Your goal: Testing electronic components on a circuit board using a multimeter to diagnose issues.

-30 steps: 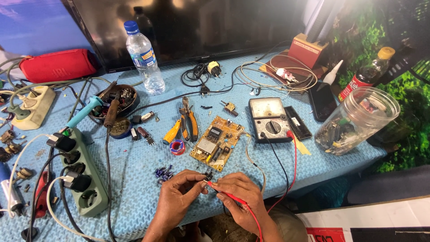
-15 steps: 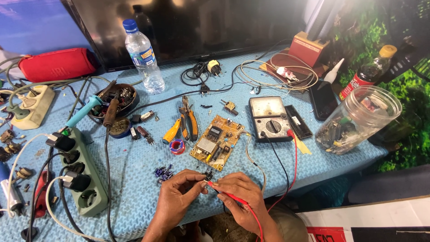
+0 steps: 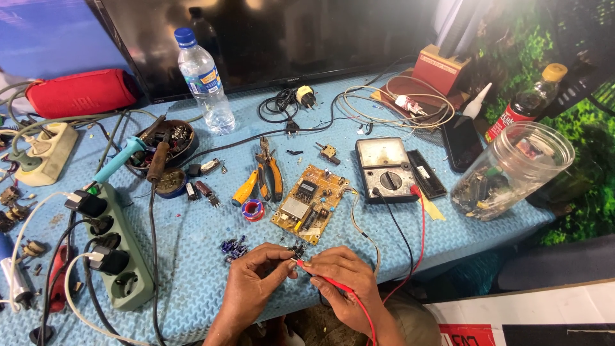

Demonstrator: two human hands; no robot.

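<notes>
Small dark component (image 3: 296,248): pinched in left hand (image 3: 256,282) fingers at near surface (image 3: 192,256) edge. Right hand (image 3: 343,282) fingers grip red probe (image 3: 320,277), tip touching it. Testing under way; circuit board (image 3: 311,204) lies beside, unattended.

Work table (image 3: 192,256) under light blue textured mat fills frame; front edge runs from 6 to 3 o'clock. Large dark flat screen (image 3: 288,38) along table's far side at 12, faint warm lights reflected in it. Blue wall surface (image 3: 45,38) at 10. Green foliage-print backdrop (image 3: 576,192) at 2 to 3
</notes>
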